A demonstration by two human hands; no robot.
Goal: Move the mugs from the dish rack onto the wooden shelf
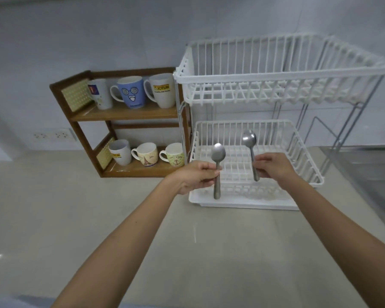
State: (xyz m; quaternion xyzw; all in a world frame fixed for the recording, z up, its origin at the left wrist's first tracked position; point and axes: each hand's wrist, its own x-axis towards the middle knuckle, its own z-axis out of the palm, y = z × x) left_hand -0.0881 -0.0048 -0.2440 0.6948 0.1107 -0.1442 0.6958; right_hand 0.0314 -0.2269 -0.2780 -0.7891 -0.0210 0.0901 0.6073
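A two-tier wooden shelf (pixel 125 113) stands on the counter left of a white two-tier dish rack (pixel 276 74). On its top board stand three mugs: a white one (pixel 101 94), a blue face mug (pixel 131 92) and a white JOTUN mug (pixel 162 90). Three more mugs sit on the bottom board: white (pixel 120 152), Eiffel-tower (pixel 146 154) and anchor (pixel 173 154). No mugs show in the rack. My left hand (pixel 196 176) holds a steel spoon (pixel 218 152) upright. My right hand (pixel 273 166) holds a second spoon (pixel 249 138) upright over the rack's lower basket (pixel 309 170).
A pale stone counter (pixel 76 218) spreads out in front and to the left. A white drip tray (pixel 242 204) lies under the rack. A steel sink (pixel 369 172) lies at the right edge. Wall sockets (pixel 51 135) sit left of the shelf on the tiled wall.
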